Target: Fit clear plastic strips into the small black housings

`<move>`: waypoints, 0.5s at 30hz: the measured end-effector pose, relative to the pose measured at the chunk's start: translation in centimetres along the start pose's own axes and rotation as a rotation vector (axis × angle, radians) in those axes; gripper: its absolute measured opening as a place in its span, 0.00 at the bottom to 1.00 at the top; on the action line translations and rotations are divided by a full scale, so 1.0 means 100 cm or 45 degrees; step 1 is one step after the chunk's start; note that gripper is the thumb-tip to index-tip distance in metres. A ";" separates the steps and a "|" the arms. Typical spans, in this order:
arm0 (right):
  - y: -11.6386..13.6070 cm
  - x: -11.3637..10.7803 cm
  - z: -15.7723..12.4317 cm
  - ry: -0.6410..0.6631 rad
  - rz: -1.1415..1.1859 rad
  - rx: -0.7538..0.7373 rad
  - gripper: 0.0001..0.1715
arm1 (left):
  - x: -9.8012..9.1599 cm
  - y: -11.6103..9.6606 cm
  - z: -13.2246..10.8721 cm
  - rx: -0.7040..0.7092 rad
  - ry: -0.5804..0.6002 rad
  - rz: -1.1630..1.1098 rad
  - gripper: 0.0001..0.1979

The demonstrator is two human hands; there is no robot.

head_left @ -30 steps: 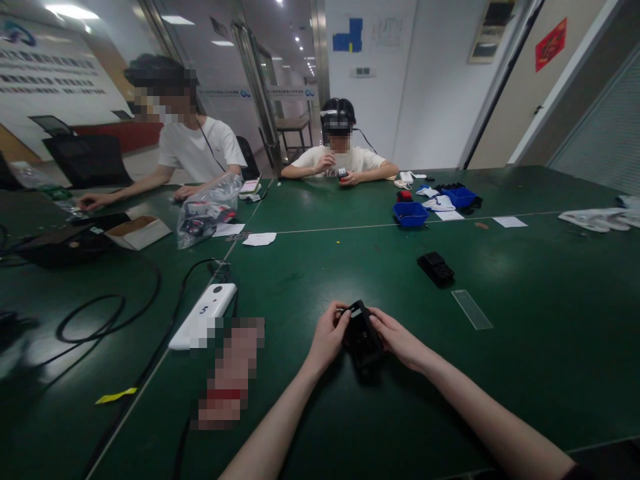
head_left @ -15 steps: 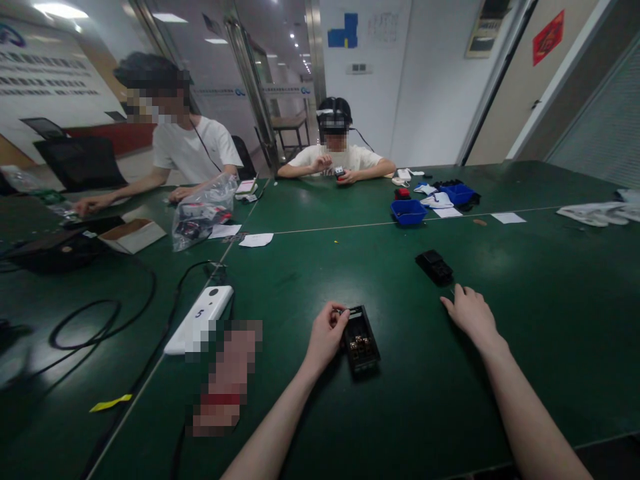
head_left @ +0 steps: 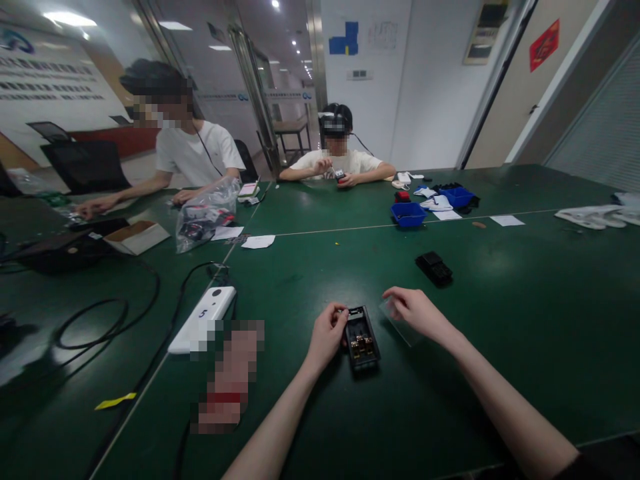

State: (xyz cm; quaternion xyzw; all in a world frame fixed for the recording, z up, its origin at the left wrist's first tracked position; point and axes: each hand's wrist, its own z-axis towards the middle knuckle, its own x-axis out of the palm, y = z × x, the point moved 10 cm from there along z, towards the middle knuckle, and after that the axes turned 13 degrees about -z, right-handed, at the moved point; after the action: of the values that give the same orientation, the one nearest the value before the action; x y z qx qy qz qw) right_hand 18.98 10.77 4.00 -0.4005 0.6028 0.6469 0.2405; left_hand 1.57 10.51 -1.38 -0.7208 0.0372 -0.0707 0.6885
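My left hand (head_left: 327, 332) is closed on the upper left edge of an open black plastic housing (head_left: 369, 363), its fingers at the rim. Brass-coloured metal parts (head_left: 362, 345) sit inside the housing. To the right, my right hand (head_left: 415, 310) is closed on a thin clear plastic sheet (head_left: 404, 332), which tilts above the table beside the housing, apart from it. Part of the sheet is hidden behind the fingers. Farther back on the right lies another black plastic part (head_left: 434, 268), touched by neither hand.
Left of my arms are a white device marked 5 (head_left: 213, 310), a pixelated reddish object (head_left: 233, 370) and black cables (head_left: 157, 293). Farther off are a blue bin (head_left: 408, 215), a clear bag (head_left: 207, 220) and papers (head_left: 259, 242). Two people sit across the green table (head_left: 310, 267).
My right hand has moved left from near the black part toward the housing, and a clear plastic sheet now shows in it. My left hand stays on the housing.
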 end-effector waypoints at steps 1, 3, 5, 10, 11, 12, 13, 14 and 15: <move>0.008 0.001 0.004 0.021 0.230 -0.046 0.13 | 0.000 0.000 0.000 0.003 -0.002 0.002 0.14; 0.021 0.007 0.009 0.059 0.657 -0.098 0.12 | 0.001 -0.001 0.000 0.009 -0.003 0.004 0.13; 0.027 0.019 0.013 0.099 0.986 -0.093 0.17 | 0.001 -0.001 0.000 0.022 -0.007 0.013 0.13; 0.028 0.050 0.009 0.056 1.337 0.004 0.21 | 0.000 -0.006 0.001 0.084 -0.025 0.083 0.12; 0.029 0.054 0.008 0.052 1.357 0.012 0.21 | 0.000 -0.007 0.001 0.096 -0.029 0.094 0.12; 0.030 0.058 0.006 0.059 1.367 0.017 0.21 | 0.000 -0.008 0.001 0.103 -0.029 0.100 0.12; 0.030 0.061 0.005 0.071 1.368 0.022 0.21 | 0.000 -0.008 0.002 0.106 -0.028 0.102 0.12; 0.031 0.063 0.004 0.086 1.363 0.026 0.21 | 0.000 -0.007 0.002 0.103 -0.024 0.101 0.12; 0.032 0.065 0.003 0.100 1.356 0.028 0.21 | 0.000 -0.007 0.002 0.101 -0.020 0.098 0.13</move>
State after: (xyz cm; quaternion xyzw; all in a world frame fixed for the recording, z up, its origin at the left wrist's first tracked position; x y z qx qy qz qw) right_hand 12.69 9.48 0.64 -0.0603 0.7379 0.6576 -0.1396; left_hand 1.60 10.70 -0.66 -0.6917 0.0565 -0.0399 0.7189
